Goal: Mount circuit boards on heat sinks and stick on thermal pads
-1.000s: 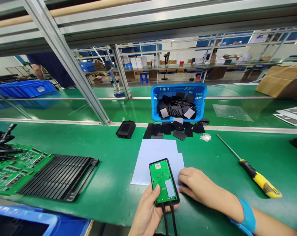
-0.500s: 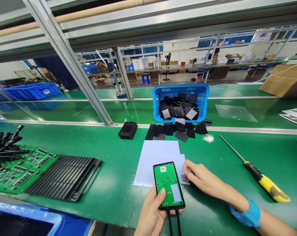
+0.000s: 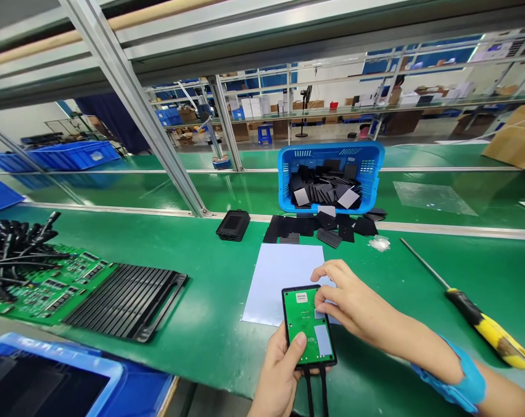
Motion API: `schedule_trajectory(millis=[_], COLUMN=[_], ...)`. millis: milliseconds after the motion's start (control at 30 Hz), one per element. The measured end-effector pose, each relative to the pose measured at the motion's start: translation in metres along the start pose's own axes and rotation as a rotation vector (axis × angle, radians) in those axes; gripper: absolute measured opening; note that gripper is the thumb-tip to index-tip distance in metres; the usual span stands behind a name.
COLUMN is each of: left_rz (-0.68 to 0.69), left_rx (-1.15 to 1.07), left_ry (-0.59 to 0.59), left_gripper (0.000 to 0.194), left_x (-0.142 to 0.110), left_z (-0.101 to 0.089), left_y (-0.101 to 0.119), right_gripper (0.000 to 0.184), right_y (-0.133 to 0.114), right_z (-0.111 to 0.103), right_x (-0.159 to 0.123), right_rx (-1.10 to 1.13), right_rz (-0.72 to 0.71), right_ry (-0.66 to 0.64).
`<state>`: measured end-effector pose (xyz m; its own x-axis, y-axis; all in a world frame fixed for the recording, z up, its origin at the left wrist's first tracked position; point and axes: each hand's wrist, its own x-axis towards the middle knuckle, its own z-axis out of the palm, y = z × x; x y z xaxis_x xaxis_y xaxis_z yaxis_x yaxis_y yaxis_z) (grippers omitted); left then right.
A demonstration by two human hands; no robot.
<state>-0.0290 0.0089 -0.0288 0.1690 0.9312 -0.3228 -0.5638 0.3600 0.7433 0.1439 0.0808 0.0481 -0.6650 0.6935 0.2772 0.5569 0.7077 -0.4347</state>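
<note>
My left hand [image 3: 282,368] grips a black-framed circuit board [image 3: 304,324] from below, its thumb lying on the green face. Two black cables [image 3: 316,388] run out of the lower end. A pale blue pad [image 3: 323,340] lies flat on the board's lower right. Just above it, my right hand [image 3: 360,304] pinches a second, smaller-looking pale blue piece [image 3: 318,315] against the board's right edge, partly hidden by the fingers. Behind the board, a pale blue sheet [image 3: 268,284] lies on the green bench, partly covered by my right hand.
A blue basket [image 3: 283,200] of black plates stands beyond, with loose black plates [image 3: 329,236] before it. On the right lies a yellow-black screwdriver [image 3: 483,324]. A ribbed black housing [image 3: 123,298], green boards [image 3: 49,289] and black cables [image 3: 14,249] sit left. A metal post [image 3: 144,127] rises mid-left.
My right hand has moved left from the sheet onto the board's right edge, bringing the small pale blue piece. My left hand keeps its hold on the board. The view has shifted slightly.
</note>
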Motion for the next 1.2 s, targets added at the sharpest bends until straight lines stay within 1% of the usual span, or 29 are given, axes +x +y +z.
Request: schedule_trajectory(millis=[200,333,433,567,600,633,700,767,833,900,933,1000,1067,1133,1200], left_rz=[0.002,0.0,-0.007,0.019,0.032,0.042,0.053,0.056,0.052,0.034,0.016,-0.027,-0.061,-0.08,-0.098], left_rx=[-0.019,-0.038,-0.05,-0.085,-0.103,-0.123,-0.17,-0.22,-0.255,-0.269,-0.267,-0.259,-0.257,-0.257,-0.244], left_ry=[-0.003,0.0,0.011,0.087,0.121,0.158,0.23,0.287,0.311,0.303,0.294,0.265,0.228,0.192,0.172], left_gripper=[0.04,0.041,0.04,0.037,0.037,0.037,0.039,0.043,0.047,0.045,0.04,0.028,0.022,0.024,0.024], left_x=[0.0,0.0,0.0,-0.007,-0.01,-0.014,-0.022,-0.029,-0.034,-0.037,-0.037,-0.038,-0.038,-0.038,-0.037], left_z=[-0.001,0.002,0.003,-0.004,-0.008,-0.013,-0.023,-0.034,-0.042,-0.047,-0.049,-0.048,-0.045,-0.04,-0.035], left_y=[0.001,0.001,0.001,0.01,0.015,0.021,0.033,0.043,0.048,0.048,0.046,0.042,0.039,0.036,0.034], right_gripper=[0.017,0.011,0.008,0.014,0.017,0.018,0.016,0.01,0.005,0.005,0.008,0.018,0.024,0.024,0.021], right_y=[0.002,0.005,0.009,0.017,0.019,0.022,0.027,0.029,0.03,0.029,0.028,0.026,0.022,0.018,0.015], right_z=[0.003,0.01,0.014,0.014,0.014,0.015,0.019,0.026,0.031,0.034,0.034,0.033,0.034,0.036,0.039], right_x=[-0.002,-0.004,-0.005,-0.004,-0.005,-0.005,-0.008,-0.012,-0.015,-0.017,-0.017,-0.019,-0.021,-0.024,-0.026], right_rx=[-0.02,-0.029,0.019,0.212,0.233,0.235,0.205,0.172,0.147,0.109,0.069,-0.064,-0.241,-0.393,-0.479], right_rz=[-0.015,-0.019,0.055,0.234,0.268,0.288,0.287,0.249,0.188,0.095,0.037,-0.083,-0.2,-0.299,-0.376], right_ry=[0.055,0.07,0.12,0.233,0.228,0.195,0.065,-0.062,-0.141,-0.208,-0.239,-0.287,-0.314,-0.326,-0.331])
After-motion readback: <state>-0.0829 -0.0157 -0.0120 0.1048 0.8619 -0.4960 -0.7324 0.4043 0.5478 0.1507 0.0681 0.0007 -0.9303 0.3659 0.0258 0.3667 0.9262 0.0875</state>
